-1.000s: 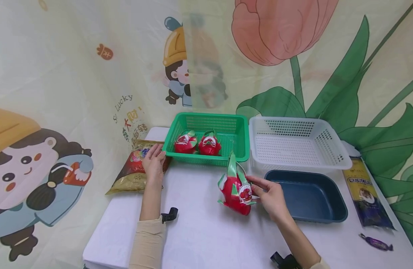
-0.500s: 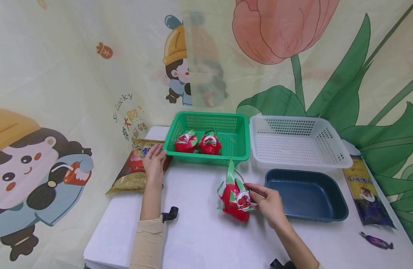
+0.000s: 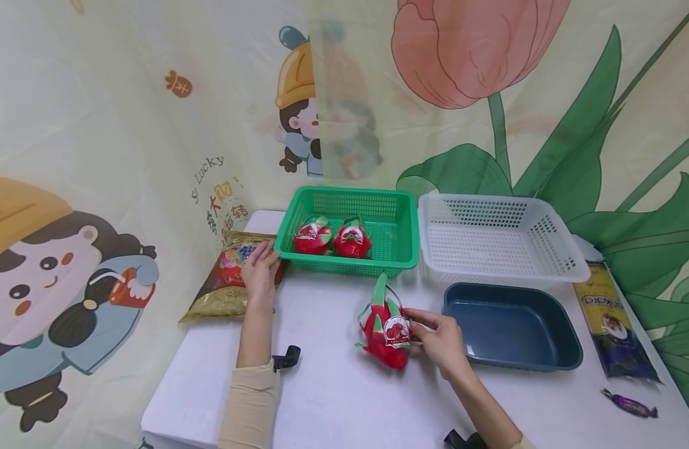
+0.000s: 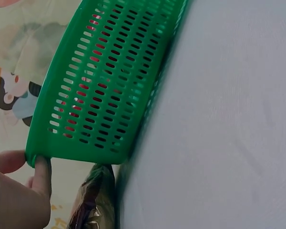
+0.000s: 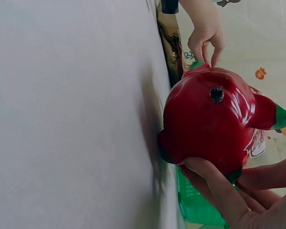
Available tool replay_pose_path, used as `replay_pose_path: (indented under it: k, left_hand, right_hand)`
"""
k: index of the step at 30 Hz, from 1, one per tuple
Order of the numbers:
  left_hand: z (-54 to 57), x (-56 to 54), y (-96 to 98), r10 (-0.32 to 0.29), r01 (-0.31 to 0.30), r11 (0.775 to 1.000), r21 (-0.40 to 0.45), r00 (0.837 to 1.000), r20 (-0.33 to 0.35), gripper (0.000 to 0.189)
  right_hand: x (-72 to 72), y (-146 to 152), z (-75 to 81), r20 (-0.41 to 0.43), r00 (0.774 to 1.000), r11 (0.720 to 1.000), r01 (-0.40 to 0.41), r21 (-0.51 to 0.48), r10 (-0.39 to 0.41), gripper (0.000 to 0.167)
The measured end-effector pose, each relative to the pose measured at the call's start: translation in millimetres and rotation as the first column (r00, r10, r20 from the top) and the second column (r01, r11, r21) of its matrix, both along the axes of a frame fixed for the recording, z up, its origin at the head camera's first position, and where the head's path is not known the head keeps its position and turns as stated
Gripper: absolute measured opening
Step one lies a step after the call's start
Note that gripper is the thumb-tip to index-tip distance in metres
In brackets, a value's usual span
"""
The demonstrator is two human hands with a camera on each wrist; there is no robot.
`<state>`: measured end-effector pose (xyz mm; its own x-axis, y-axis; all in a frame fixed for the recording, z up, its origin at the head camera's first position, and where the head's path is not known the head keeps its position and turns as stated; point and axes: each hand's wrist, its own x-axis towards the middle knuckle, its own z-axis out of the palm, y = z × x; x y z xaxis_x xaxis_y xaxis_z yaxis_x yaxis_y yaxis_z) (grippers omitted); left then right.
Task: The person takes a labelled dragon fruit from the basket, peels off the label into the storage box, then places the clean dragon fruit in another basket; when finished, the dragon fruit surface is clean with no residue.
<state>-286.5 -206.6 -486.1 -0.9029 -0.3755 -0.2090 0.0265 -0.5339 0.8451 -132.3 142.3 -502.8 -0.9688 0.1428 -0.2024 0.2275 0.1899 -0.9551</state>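
Observation:
My right hand (image 3: 442,340) grips a red dragon fruit (image 3: 380,337) from its right side; it has green leaf tips and a round label. In the right wrist view the dragon fruit (image 5: 205,119) shows its dark-spotted bottom, with thumb and fingers around its lower side, close over the tablecloth. At the front left corner of the green basket (image 3: 344,267), my left hand (image 3: 260,271) pinches the rim. The left wrist view shows thumb and finger of the left hand (image 4: 19,195) on either side of that rim. Two more dragon fruits (image 3: 312,237) sit inside the basket.
Right of the green basket stands a white basket (image 3: 507,274), with a dark blue tray (image 3: 515,362) in front. A gold-and-red bag (image 3: 221,293) lies by the left hand. A coffee pouch (image 3: 619,330) and purple wrapped candy (image 3: 630,404) lie at the right edge.
My right hand has brought the dragon fruit a little left and nearer to me, away from the green basket. The left hand stays at the basket's corner.

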Motion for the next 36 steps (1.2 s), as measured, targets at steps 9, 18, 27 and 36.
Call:
replay_pose_path:
  k: [9, 18, 27, 36]
  left_hand:
    - [1.3, 6.5, 9.1, -0.054, 0.051, 0.998, 0.028, 0.991, 0.125, 0.036]
    - [-1.2, 16.1, 33.2, -0.387, 0.412, 0.9, -0.141, 0.905, 0.176, 0.02]
    - [-11.3, 31.7, 69.4, -0.773, 0.753, 0.535, -0.383, 0.619, 0.138, 0.046]
    - [-17.7, 36.4, 88.4, -0.79, 0.75, 0.534, -0.389, 0.607, 0.086, 0.05]
  right_hand:
    - [-9.6, -6.2, 1.8, 0.001, 1.0, 1.0, 0.006, -0.024, -0.006, 0.029]
    - [-14.2, -6.9, 3.6, -0.047, 0.998, 0.994, -0.029, 0.11, 0.034, 0.026]
    - [-13.2, -5.8, 4.5, -0.122, 0.989, 0.977, -0.061, 0.204, 0.087, 0.026]
    - [-19.6, 9.9, 21.3, -0.229, 0.965, 0.975, -0.083, 0.208, 0.131, 0.023]
